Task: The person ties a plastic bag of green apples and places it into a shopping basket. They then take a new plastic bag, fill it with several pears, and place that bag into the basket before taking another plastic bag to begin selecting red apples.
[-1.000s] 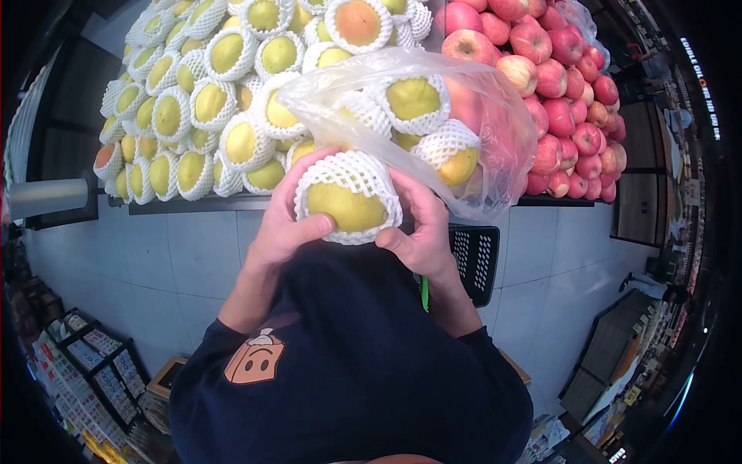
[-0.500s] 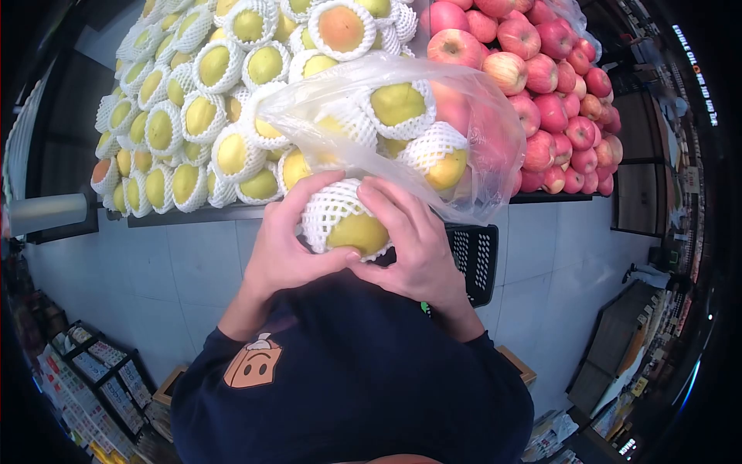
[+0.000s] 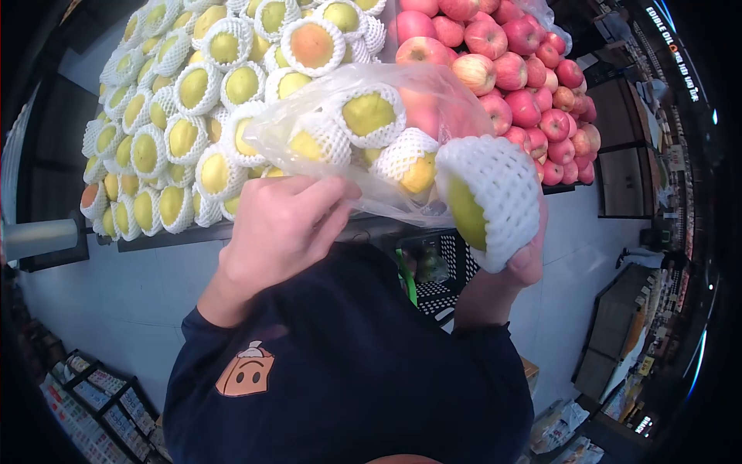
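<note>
My right hand (image 3: 529,259) holds up a yellow-green pear (image 3: 466,213) in a white foam net, right of a clear plastic bag (image 3: 309,97); most of the fingers are hidden behind the fruit. My left hand (image 3: 282,232) has its fingers curled and pinched at the near edge of that bag. Inside the bag, which rests on the fruit display, lie several netted pears (image 3: 369,114).
Netted pears (image 3: 182,138) are heaped on the left of the display, red apples (image 3: 510,71) on the right. Below the display edge is a black basket (image 3: 437,298) with a green strap (image 3: 407,278). Shelving (image 3: 104,402) stands at lower left.
Both hands were around the netted pear in front of me. Now the right hand has carried it right and up, while the left has let go and closed at the bag's edge.
</note>
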Available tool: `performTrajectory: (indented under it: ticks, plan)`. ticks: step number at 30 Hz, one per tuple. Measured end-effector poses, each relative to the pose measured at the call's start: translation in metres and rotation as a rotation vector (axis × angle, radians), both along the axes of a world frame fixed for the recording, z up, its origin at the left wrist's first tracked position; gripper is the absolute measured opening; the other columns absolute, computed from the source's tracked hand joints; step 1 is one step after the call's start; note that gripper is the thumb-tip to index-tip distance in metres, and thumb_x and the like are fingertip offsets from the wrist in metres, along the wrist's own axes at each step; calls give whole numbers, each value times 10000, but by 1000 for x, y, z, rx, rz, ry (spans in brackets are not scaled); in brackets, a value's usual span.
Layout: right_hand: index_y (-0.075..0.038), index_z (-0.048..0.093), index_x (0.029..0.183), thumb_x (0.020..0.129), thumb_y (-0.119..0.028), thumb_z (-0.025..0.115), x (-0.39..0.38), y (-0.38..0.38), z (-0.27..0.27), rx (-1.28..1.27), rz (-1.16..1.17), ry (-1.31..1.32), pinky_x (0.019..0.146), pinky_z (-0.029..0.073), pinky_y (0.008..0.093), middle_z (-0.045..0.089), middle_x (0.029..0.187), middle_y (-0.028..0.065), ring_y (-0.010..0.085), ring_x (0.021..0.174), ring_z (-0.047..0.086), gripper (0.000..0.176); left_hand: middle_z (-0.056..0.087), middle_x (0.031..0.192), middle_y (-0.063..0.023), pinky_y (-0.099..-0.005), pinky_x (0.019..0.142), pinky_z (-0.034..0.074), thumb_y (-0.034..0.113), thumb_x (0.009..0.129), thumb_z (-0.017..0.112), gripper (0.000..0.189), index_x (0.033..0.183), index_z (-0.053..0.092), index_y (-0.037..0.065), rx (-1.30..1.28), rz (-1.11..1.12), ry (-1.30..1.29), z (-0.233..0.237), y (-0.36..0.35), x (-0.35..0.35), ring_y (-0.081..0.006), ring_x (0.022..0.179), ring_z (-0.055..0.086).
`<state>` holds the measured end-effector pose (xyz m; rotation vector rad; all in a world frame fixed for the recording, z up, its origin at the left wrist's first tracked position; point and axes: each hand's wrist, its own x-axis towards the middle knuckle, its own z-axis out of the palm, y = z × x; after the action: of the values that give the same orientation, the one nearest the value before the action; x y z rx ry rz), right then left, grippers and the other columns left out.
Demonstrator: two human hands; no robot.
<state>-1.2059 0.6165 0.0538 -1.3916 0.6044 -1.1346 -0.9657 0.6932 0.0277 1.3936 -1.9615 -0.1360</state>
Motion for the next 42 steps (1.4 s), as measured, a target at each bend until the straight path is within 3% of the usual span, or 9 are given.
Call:
performTrajectory:
  ticks: [1, 10, 13, 19, 25, 31, 36, 38, 42]
  plan:
    - [101, 427, 1351, 690, -556, 775, 2, -6, 9, -1, 66, 56, 920, 521, 361, 633, 1182, 168, 237, 1034, 658, 995, 652, 681, -62, -313, 509, 469, 31, 732, 764, 102, 793, 690, 66, 42, 1, 53, 5, 4, -4, -229, 536, 616]
    - [-3, 559, 1273, 672, -282, 754, 42, -45, 34, -690, 275, 1073, 886, 506, 384, 655, 1134, 177, 328, 999, 658, 691, 599, 708, -23, -325, 502, 453, 75, 702, 770, 172, 854, 692, 96, -102, -290, 144, 12, 16, 0, -202, 548, 587]
    - [-20, 583, 1202, 608, -229, 751, 55, -57, 28, -871, 476, 1025, 849, 499, 419, 650, 1100, 180, 375, 981, 622, 651, 614, 727, -23, -318, 517, 463, 56, 674, 773, 201, 857, 698, 90, -149, -297, 188, 12, 17, 2, -199, 574, 604]
    - [-30, 567, 1089, 592, -200, 754, 82, -53, 36, -732, 797, 1394, 814, 475, 416, 607, 938, 149, 345, 977, 583, 557, 625, 737, -33, -314, 534, 471, 40, 654, 776, 202, 838, 700, 74, -186, -313, 249, 13, 16, 5, -203, 598, 617]
    - [-53, 535, 1114, 611, -108, 810, 87, -65, 1, -1078, 553, 908, 818, 478, 401, 550, 1079, 147, 330, 1031, 564, 576, 647, 727, -46, -296, 524, 466, 13, 657, 758, 183, 824, 702, 61, -205, -245, 351, 11, 18, 7, -202, 585, 623]
    - [-54, 538, 1165, 640, -145, 834, 89, -40, -1, -1129, 414, 1187, 877, 470, 420, 536, 1151, 134, 310, 1119, 539, 610, 664, 715, -64, -278, 528, 471, -37, 655, 726, 178, 807, 702, 52, -219, -177, 392, 11, 13, 9, -203, 584, 635]
    - [-19, 591, 1144, 683, -176, 844, 52, -57, 21, -1062, 291, 633, 836, 515, 368, 587, 1132, 138, 285, 984, 618, 549, 671, 711, -68, -283, 559, 481, -39, 658, 743, 166, 803, 711, 34, -203, -94, 420, 14, 15, 10, -187, 609, 645]
    - [8, 616, 1115, 726, -229, 849, 22, -64, 27, -940, 105, 335, 814, 528, 337, 614, 1112, 129, 255, 923, 641, 512, 685, 887, -122, -309, 621, 496, -41, 667, 740, 159, 804, 718, 37, -181, -38, 443, 9, 19, 17, -205, 753, 662]
    - [39, 440, 1393, 621, -423, 936, -31, -78, -11, -394, -128, 48, 936, 493, 357, 518, 1351, 145, 241, 1177, 576, 1027, 546, 1268, -228, -399, 852, 505, -45, 689, 721, 165, 820, 737, 54, -254, 102, 468, 4, 19, 16, -320, 1116, 591]
